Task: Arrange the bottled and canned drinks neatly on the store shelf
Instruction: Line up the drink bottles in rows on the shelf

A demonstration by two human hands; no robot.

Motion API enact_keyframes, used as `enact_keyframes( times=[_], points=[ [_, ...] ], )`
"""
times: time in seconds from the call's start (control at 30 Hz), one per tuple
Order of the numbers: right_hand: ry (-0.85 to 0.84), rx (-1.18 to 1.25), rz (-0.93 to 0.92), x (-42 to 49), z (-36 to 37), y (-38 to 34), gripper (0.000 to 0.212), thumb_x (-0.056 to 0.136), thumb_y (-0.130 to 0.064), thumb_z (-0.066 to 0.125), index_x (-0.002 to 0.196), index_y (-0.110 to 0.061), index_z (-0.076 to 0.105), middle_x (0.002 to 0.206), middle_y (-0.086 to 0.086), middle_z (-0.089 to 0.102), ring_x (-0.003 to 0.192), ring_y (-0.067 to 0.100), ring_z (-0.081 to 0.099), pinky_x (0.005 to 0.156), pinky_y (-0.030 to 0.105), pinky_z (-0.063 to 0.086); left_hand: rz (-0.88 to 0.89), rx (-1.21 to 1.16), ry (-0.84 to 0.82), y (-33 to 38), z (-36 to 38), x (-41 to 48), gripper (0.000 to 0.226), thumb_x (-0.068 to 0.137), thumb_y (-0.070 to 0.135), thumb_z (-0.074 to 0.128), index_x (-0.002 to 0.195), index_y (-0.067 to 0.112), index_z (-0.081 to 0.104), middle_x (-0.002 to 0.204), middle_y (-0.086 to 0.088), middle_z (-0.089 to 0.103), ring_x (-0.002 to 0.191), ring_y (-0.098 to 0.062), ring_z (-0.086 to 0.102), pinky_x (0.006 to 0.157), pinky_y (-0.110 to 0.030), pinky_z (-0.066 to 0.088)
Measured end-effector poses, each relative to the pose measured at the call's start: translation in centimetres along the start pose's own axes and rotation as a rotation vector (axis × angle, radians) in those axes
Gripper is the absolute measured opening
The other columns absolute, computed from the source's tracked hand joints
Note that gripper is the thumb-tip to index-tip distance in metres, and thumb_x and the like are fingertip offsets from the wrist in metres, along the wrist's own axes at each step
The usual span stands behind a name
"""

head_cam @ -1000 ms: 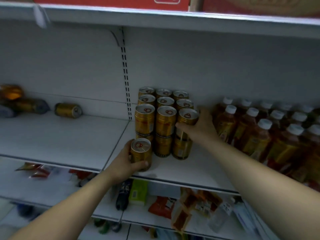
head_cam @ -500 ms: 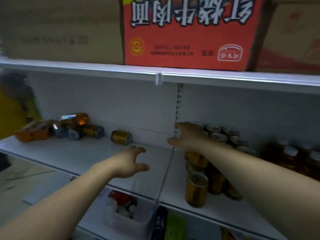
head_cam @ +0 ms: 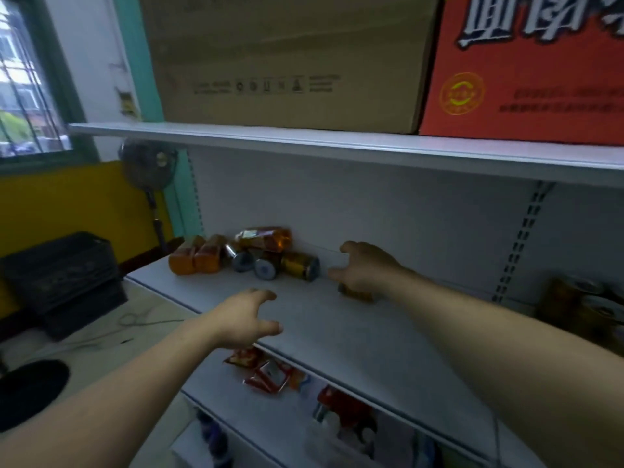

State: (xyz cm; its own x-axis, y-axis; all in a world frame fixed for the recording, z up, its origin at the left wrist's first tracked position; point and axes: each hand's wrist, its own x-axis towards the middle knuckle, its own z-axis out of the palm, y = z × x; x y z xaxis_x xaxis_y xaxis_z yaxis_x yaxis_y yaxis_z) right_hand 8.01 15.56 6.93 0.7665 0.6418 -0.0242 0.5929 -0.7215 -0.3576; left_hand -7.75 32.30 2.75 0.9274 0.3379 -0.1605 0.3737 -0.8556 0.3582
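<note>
A loose heap of drinks lies on its side at the far left of the white shelf (head_cam: 341, 336): two orange bottles (head_cam: 194, 258), a tea bottle (head_cam: 266, 236) on top, and a gold can (head_cam: 300, 265) beside two silver-ended cans (head_cam: 266, 267). One more gold can (head_cam: 354, 293) lies alone, partly hidden under my right wrist. My right hand (head_cam: 366, 266) hovers over it with fingers spread, holding nothing. My left hand (head_cam: 243, 319) is open above the shelf's front edge. Upright gold cans (head_cam: 580, 309) stand blurred at the right edge.
A brown carton (head_cam: 287, 62) and a red carton (head_cam: 526, 69) sit on the shelf above. Snack packets (head_cam: 266, 373) lie on the shelf below. A standing fan (head_cam: 148, 167) and a black crate (head_cam: 64, 275) are to the left, past the shelf's end.
My view has swung left from the stacked cans to the heap. Both hands let go of the cans they held and moved left, the right one now over the lone lying can.
</note>
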Motion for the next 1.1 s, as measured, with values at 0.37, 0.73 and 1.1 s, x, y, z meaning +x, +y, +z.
enact_keyframes(
  times=[0.37, 0.73, 1.1],
  points=[
    [-0.011, 0.005, -0.153, 15.6, 5.1, -6.6, 0.063, 0.085, -0.049, 0.061, 0.139, -0.022, 0.043, 0.133, 0.006, 0.053, 0.11, 0.024, 0.055, 0.084, 0.033, 0.046, -0.203, -0.024, 0.037, -10.8, -3.5, 8.9, 0.071, 0.086, 0.048, 0.061, 0.145, 0.026, 0.03, 0.152, -0.002, 0.031, 0.132, -0.02, 0.04, 0.104, -0.031, 0.035],
    [-0.066, -0.176, -0.241, 30.1, 9.5, -12.9, 0.067, 0.077, -0.054, 0.063, 0.131, -0.021, 0.042, 0.13, 0.008, 0.047, 0.113, 0.029, 0.048, 0.09, 0.041, 0.044, -0.344, -0.009, 0.088, -20.6, -6.4, 19.1, 0.068, 0.083, 0.047, 0.063, 0.143, 0.031, 0.034, 0.146, -0.003, 0.04, 0.13, -0.023, 0.042, 0.108, -0.039, 0.036],
    [-0.027, -0.498, -0.138, 34.8, 13.5, -14.4, 0.069, 0.077, -0.043, 0.068, 0.134, -0.018, 0.037, 0.136, 0.007, 0.043, 0.126, 0.028, 0.04, 0.099, 0.044, 0.036, -0.414, -0.05, 0.078, -29.7, -8.9, 30.1, 0.079, 0.084, 0.053, 0.057, 0.146, 0.018, 0.023, 0.138, -0.016, 0.043, 0.115, -0.033, 0.05, 0.089, -0.039, 0.046]
  ],
)
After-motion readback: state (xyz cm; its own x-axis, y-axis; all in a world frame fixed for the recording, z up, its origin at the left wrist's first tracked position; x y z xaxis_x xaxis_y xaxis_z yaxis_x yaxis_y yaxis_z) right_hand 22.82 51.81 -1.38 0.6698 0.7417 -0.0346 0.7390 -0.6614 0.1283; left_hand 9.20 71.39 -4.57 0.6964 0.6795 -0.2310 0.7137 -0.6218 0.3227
